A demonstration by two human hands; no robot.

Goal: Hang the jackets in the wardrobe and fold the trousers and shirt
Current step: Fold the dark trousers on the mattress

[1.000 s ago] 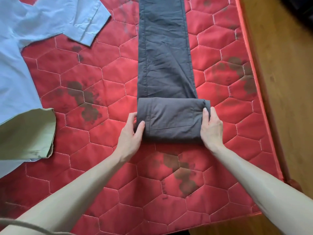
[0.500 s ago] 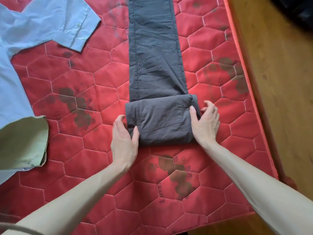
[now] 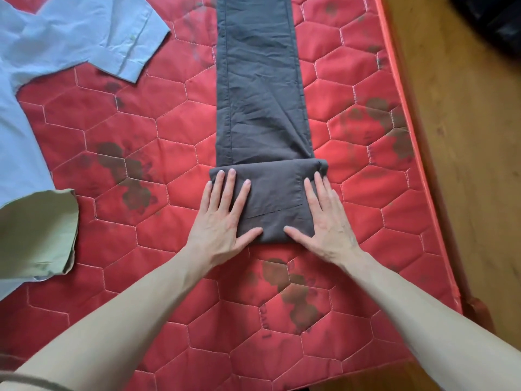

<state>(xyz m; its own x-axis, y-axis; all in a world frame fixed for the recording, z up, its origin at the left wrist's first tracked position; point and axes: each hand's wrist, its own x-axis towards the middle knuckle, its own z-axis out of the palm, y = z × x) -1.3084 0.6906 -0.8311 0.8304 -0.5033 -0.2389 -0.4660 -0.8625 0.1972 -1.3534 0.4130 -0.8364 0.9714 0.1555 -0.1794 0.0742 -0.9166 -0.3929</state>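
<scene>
Red quilted mattress [image 3: 174, 153], hexagon-stitched and blotched with dark stains, edged on the right by wooden floor [image 3: 462, 136]. Left of the trousers, well apart: light blue shirt [image 3: 56, 43], sleeve spread flat; nearer, an olive-green garment [image 3: 36, 235] overlapping its hem. Grey trousers [image 3: 262, 88] lengthwise down the mattress, near end folded over into a thick band. Left hand [image 3: 222, 221] flat on the band's left part, fingers straight and spread. Right hand [image 3: 327, 221] flat on its right part, fingers straight, close together, thumb splayed.
</scene>
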